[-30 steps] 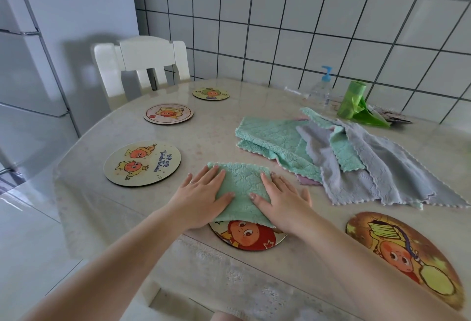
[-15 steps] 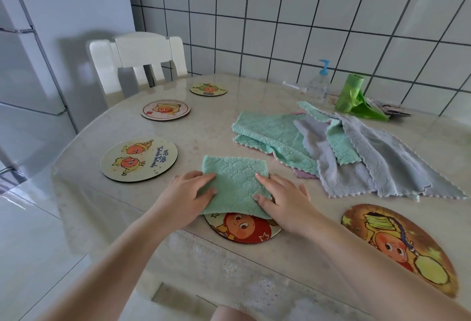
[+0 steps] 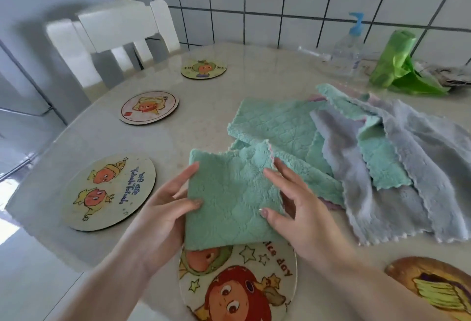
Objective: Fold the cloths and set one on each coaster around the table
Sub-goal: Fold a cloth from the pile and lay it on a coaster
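A folded green cloth (image 3: pixel 229 193) is held between both hands just above the far edge of the near round coaster (image 3: pixel 239 285), which shows a red-haired cartoon face. My left hand (image 3: pixel 163 208) grips the cloth's left edge, thumb on top. My right hand (image 3: pixel 293 208) pinches its right edge, thumb on top and fingers spread. A heap of unfolded green and grey cloths (image 3: pixel 356 157) lies to the right. Other bare coasters lie around the table: a large one at left (image 3: pixel 108 190), a second one (image 3: pixel 149 106), a small far one (image 3: pixel 204 68), and one at the bottom right (image 3: pixel 433 287).
A white chair (image 3: pixel 112 37) stands at the table's far left. A pump bottle (image 3: pixel 349 48) and a green bag roll (image 3: pixel 397 66) sit by the tiled wall. The table's edge (image 3: pixel 63 241) curves close on the left.
The cloth lay flat under both palms, overlapping the near coaster; now both hands grip its side edges and it is lifted. The camera has moved closer and tilted down.
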Available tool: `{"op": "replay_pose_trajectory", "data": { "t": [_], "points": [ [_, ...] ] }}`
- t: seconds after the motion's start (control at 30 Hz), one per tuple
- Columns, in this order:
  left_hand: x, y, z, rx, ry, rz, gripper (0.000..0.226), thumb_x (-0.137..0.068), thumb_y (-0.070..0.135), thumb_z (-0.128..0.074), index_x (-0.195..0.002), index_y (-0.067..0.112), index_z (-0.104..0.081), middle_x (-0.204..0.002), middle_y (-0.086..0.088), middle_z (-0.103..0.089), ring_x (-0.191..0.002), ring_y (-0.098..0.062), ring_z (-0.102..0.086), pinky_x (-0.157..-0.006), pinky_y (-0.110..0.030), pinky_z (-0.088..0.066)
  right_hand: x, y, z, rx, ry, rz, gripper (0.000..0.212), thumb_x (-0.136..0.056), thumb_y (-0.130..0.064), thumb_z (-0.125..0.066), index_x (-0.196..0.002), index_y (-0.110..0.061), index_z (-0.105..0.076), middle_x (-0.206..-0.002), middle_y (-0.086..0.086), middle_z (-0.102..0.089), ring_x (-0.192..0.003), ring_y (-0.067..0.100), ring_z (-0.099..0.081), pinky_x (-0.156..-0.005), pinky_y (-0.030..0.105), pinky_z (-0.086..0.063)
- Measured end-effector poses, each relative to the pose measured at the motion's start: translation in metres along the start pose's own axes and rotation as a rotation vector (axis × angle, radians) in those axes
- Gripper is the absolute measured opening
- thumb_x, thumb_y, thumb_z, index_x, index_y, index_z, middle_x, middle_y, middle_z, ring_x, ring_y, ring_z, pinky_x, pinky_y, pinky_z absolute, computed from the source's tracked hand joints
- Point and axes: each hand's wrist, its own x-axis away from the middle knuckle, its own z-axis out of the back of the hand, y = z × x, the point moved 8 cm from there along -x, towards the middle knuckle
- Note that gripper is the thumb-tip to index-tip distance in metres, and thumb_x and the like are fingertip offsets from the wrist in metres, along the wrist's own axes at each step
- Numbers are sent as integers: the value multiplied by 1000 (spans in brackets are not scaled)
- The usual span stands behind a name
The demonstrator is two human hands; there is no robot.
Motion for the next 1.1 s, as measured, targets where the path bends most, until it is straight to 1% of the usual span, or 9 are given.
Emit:
{"op": "replay_pose_trajectory", "data": {
  "t": [0.07,0.17,0.27,0.37,0.5,0.63,0.73,0.87,1.1],
  "points": [
    [-10,9,-10,20,7,63,55,-82,-14,-44,-114,26,-65,-113,-8,-68,-101,-28,-66,-82,-47,-48,-13,-3,10,-105,-16,-57,62,-87,-17,-63,-125,-58,-37,-144,-39,-15,-130,-18,-21,-109,8,-18],
    [-17,34,-24,-2,37,107,53,-84,-14,-44,-116,22,-65,-117,-5,-67,-107,-27,-63,-86,-47,-49,-25,-14,25,-272,-21,-221,55,-87,-10,-62,-111,-58,-53,-141,-18,-43,-97,-6,-51,-107,26,-36],
    [-15,64,-38,28,63,140,50,-84,-13,-45,-113,21,-67,-117,-5,-67,-109,-27,-62,-86,-47,-50,-31,-35,32,-560,-75,-391,45,-86,-1,-59,-103,-42,-66,-117,0,-62,-106,13,-59,-100,33,-46],
    [-13,94,-45,-6,52,148,48,-84,-13,-46,-109,21,-69,-117,-5,-67,-108,-27,-62,-80,-43,-55,-47,-60,34,-592,-176,-409,38,-86,-5,-61,-100,-39,-70,-122,-5,-61,-112,16,-59,-101,41,-46],
    [-31,128,-35,-45,56,124,47,-85,-11,-48,-112,22,-66,-117,-4,-66,-106,-27,-63,-81,-41,-57,-86,-87,35,-352,-186,-295,43,-87,-11,-63,-118,-41,-58,-123,-30,-47,-121,-4,-41,-109,24,-29],
    [-76,160,-10,-384,-21,78,55,-88,-4,-52,-126,35,-51,-125,6,-55,-108,-19,-59,-88,-38,-53,-133,-100,15,-183,-231,-238,65,-85,-15,-65,-139,-37,-35,-139,-20,-33,-130,-6,-25,-105,14,-20],
    [-124,182,11,-727,-148,81,67,-88,1,-54,-135,44,-35,-126,13,-46,-112,-12,-54,-96,-42,-49,-176,-93,-6,-153,-243,-290,78,-84,-11,-67,-145,-33,-24,-148,-6,-32,-134,6,-33,-104,10,-29],
    [-196,218,27,-852,-238,8,61,-87,1,-57,-116,54,-46,-132,11,-48,-117,-11,-52,-98,-36,-47,-241,-79,-27,-192,-198,-379,81,-82,-4,-67,-146,-28,-22,-139,-10,-41,-109,-7,-49,-79,-7,-32],
    [-320,253,36,-978,-244,-59,50,-89,4,-56,-133,26,-46,-132,13,-40,-125,-11,-40,-106,-32,-38,-354,-42,-39,-113,-76,-464,88,-78,-10,-69,-146,-34,-19,-139,-4,-46,-118,14,-53,-102,36,-43]
  ]
}}
